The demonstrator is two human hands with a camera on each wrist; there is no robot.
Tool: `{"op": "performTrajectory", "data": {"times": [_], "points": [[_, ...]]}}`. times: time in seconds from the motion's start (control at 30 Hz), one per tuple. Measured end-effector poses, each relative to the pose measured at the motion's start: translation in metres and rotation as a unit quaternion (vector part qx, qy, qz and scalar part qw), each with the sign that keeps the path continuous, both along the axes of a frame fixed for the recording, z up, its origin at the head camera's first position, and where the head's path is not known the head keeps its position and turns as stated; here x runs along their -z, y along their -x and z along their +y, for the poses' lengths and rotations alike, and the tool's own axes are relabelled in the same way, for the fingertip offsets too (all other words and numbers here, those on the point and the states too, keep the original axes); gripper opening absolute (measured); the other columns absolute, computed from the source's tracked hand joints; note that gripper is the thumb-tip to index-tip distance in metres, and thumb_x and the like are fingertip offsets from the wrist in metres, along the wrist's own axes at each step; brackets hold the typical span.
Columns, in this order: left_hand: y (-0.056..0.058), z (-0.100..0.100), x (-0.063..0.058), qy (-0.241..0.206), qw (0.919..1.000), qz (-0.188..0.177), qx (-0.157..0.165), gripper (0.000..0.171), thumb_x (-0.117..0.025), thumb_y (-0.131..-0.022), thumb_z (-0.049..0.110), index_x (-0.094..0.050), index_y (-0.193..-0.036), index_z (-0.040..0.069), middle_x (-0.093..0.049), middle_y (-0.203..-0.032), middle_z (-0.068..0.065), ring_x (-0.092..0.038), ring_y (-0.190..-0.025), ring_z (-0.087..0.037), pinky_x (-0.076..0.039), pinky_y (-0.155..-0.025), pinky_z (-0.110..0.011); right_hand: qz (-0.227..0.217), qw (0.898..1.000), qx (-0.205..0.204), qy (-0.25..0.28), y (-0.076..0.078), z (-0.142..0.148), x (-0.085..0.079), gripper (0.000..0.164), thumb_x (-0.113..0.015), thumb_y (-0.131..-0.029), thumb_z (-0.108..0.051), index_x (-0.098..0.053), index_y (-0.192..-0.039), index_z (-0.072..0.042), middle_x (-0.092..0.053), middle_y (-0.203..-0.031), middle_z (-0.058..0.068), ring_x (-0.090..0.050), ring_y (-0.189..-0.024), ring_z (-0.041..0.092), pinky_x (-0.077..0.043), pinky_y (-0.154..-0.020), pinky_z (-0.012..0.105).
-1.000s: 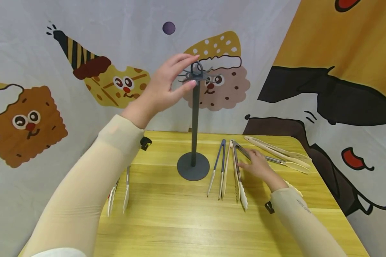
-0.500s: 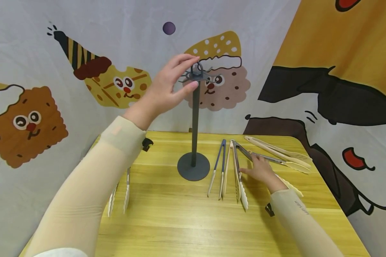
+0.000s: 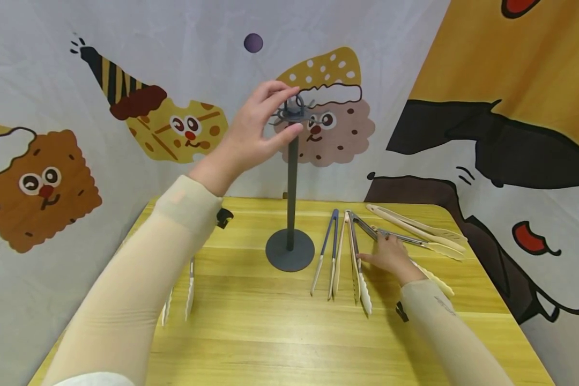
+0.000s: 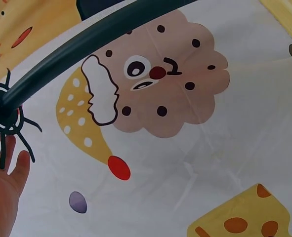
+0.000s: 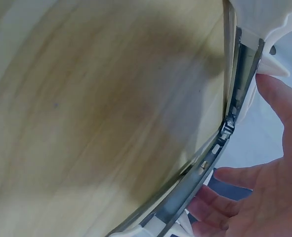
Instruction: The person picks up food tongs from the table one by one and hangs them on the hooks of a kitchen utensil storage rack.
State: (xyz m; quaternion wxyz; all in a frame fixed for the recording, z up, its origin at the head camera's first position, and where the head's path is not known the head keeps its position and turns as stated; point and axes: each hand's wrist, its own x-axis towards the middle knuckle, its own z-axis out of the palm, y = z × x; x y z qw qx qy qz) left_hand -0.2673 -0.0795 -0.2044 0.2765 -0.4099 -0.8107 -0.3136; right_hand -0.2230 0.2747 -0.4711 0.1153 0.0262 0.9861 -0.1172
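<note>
A dark grey hook stand (image 3: 292,187) with a round base stands upright on the table. My left hand (image 3: 251,131) is at its top, fingers and thumb spread around the hook ring (image 3: 294,113); in the left wrist view the fingertips lie by the hooks (image 4: 5,123), and firm contact is unclear. My right hand (image 3: 391,254) reaches between the spread arms of metal tongs (image 3: 362,225) with pale scalloped tips. Its thumb touches one arm and its fingers are at the other; in the right wrist view the hand (image 5: 269,197) has its fingers extended beside the metal tongs.
Blue-handled tongs (image 3: 336,230) and beige tongs (image 3: 339,262) lie left of the right hand. More beige tongs (image 3: 415,222) lie behind it, near the table's far right. Another pair of tongs (image 3: 191,289) is partly hidden by the left forearm. A cartoon-printed cloth (image 3: 222,43) hangs behind.
My right hand has slid slightly right and toward me between the tongs' arms. The left hand has drifted a little right at the stand's top. The stand has stayed in place.
</note>
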Motion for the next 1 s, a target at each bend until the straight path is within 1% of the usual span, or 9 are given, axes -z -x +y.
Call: {"op": "performTrajectory", "data": {"times": [0.2,0.3,0.5,0.63,0.7,0.87,1.0], "points": [[0.0,0.003,-0.001,-0.028,0.9996,-0.009,0.005,0.059,-0.066,-0.086,0.033,-0.05,-0.136,0.006,-0.047,-0.13,-0.007,-0.044,-0.116,-0.017,-0.035,-0.101,-0.028,-0.025,0.999,0.002,-0.019,0.005,-0.004,-0.003,0.113,-0.056,-0.078,-0.07,-0.022,-0.142,0.016,-0.02,-0.138,0.046,-0.018,-0.128,0.061,-0.024,-0.104,0.065],[-0.001,0.004,-0.001,-0.038,0.9992,-0.011,0.001,0.06,-0.068,-0.084,0.034,-0.052,-0.134,0.005,-0.048,-0.129,-0.007,-0.045,-0.115,-0.017,-0.036,-0.101,-0.027,-0.04,0.999,0.005,-0.022,0.007,-0.005,-0.006,0.113,-0.056,-0.077,-0.071,-0.025,-0.14,0.018,-0.022,-0.137,0.046,-0.02,-0.127,0.06,-0.025,-0.104,0.064],[-0.004,0.005,-0.003,-0.041,0.999,-0.015,-0.01,0.062,-0.069,-0.083,0.037,-0.053,-0.133,0.006,-0.049,-0.128,-0.006,-0.046,-0.115,-0.014,-0.039,-0.1,-0.025,-0.064,0.997,0.02,-0.029,0.011,-0.006,-0.01,0.111,-0.057,-0.077,-0.071,-0.03,-0.138,0.018,-0.024,-0.135,0.046,-0.023,-0.126,0.058,-0.032,-0.101,0.062],[-0.004,0.007,-0.004,-0.045,0.9986,-0.023,-0.012,0.061,-0.069,-0.083,0.038,-0.054,-0.133,0.007,-0.049,-0.128,-0.005,-0.047,-0.115,-0.015,-0.04,-0.099,-0.023,-0.074,0.996,0.021,-0.044,0.013,-0.008,-0.011,0.111,-0.057,-0.077,-0.071,-0.031,-0.137,0.018,-0.025,-0.135,0.046,-0.024,-0.126,0.057,-0.033,-0.1,0.061],[-0.004,0.008,-0.004,-0.043,0.9986,-0.026,-0.015,0.061,-0.069,-0.083,0.038,-0.054,-0.133,0.007,-0.049,-0.128,-0.005,-0.047,-0.115,-0.016,-0.041,-0.098,-0.023,-0.08,0.995,0.023,-0.047,0.015,-0.009,-0.01,0.111,-0.057,-0.077,-0.071,-0.03,-0.138,0.018,-0.023,-0.135,0.047,-0.022,-0.127,0.057,-0.035,-0.098,0.06],[-0.005,0.009,-0.004,-0.044,0.9985,-0.029,-0.019,0.061,-0.069,-0.083,0.038,-0.054,-0.133,0.008,-0.049,-0.128,-0.005,-0.048,-0.113,-0.015,-0.043,-0.096,-0.023,-0.091,0.995,0.037,-0.03,0.018,-0.013,-0.008,0.111,-0.058,-0.079,-0.067,-0.024,-0.141,0.017,-0.013,-0.137,0.049,-0.015,-0.129,0.06,-0.038,-0.093,0.06],[-0.004,0.01,-0.004,-0.045,0.9985,-0.026,-0.019,0.061,-0.07,-0.082,0.039,-0.055,-0.132,0.008,-0.049,-0.127,-0.005,-0.048,-0.112,-0.013,-0.043,-0.096,-0.022,-0.097,0.994,0.047,-0.029,0.018,-0.014,-0.009,0.113,-0.058,-0.08,-0.067,-0.015,-0.144,0.016,-0.01,-0.138,0.048,-0.014,-0.129,0.06,-0.037,-0.093,0.062]]}}
